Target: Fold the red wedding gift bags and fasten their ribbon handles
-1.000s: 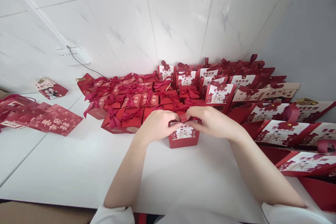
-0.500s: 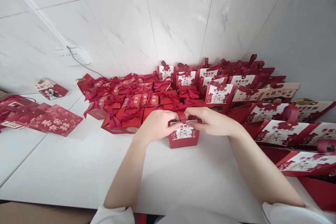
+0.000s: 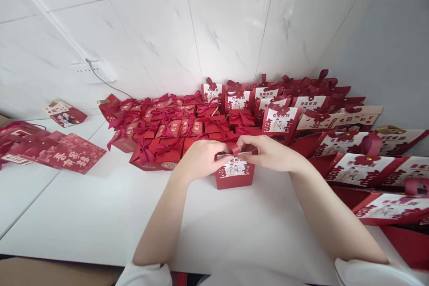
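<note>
A small red gift box (image 3: 234, 174) with a white picture panel stands upright on the white table (image 3: 100, 214) in front of me. Both hands are at its top. My left hand (image 3: 199, 158) pinches the box's top edge from the left. My right hand (image 3: 271, 152) pinches from the right, its fingers closed on the red ribbon loop (image 3: 234, 149) that sticks up between the two hands. Part of the box's top is hidden by my fingers.
Behind the box lie several small red ribbon-tied boxes (image 3: 161, 129). Taller red and white gift bags (image 3: 278, 118) stand at the back and lie along the right (image 3: 375, 170). Flat red bags (image 3: 67, 154) lie at the left. A white tiled wall with a socket (image 3: 97, 70) rises behind.
My fingers have shifted slightly on the ribbon and the box's top flap; the ribbon loop now stands a little more upright. The box and my arms have stayed in place.
</note>
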`<state>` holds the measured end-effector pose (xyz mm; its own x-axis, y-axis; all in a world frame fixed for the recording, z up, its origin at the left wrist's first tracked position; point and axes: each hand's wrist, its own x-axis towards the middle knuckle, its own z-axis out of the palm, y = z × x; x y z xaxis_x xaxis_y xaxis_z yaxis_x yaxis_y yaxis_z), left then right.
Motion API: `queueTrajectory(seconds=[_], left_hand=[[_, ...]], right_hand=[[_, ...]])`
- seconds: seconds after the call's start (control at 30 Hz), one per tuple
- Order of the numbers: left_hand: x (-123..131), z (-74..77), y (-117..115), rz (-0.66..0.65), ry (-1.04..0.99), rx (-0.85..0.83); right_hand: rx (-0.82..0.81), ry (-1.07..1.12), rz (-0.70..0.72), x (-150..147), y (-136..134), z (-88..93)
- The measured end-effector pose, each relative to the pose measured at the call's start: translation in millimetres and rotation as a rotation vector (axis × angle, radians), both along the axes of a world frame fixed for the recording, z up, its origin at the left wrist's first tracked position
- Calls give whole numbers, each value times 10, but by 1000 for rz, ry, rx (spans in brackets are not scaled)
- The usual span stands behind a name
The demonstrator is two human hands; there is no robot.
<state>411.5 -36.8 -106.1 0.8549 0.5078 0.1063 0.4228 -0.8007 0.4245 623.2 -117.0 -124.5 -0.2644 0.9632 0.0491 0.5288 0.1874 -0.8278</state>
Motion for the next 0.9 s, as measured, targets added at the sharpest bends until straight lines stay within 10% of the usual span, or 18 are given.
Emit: queueTrajectory(seconds=[0.53, 0.9], left_hand=[[20, -60, -5, -99, -35, 160], [20, -31, -24, -10, -13, 95]], right_hand=[[435, -528, 46, -85, -68, 21], [348, -481, 7, -68, -102, 62]])
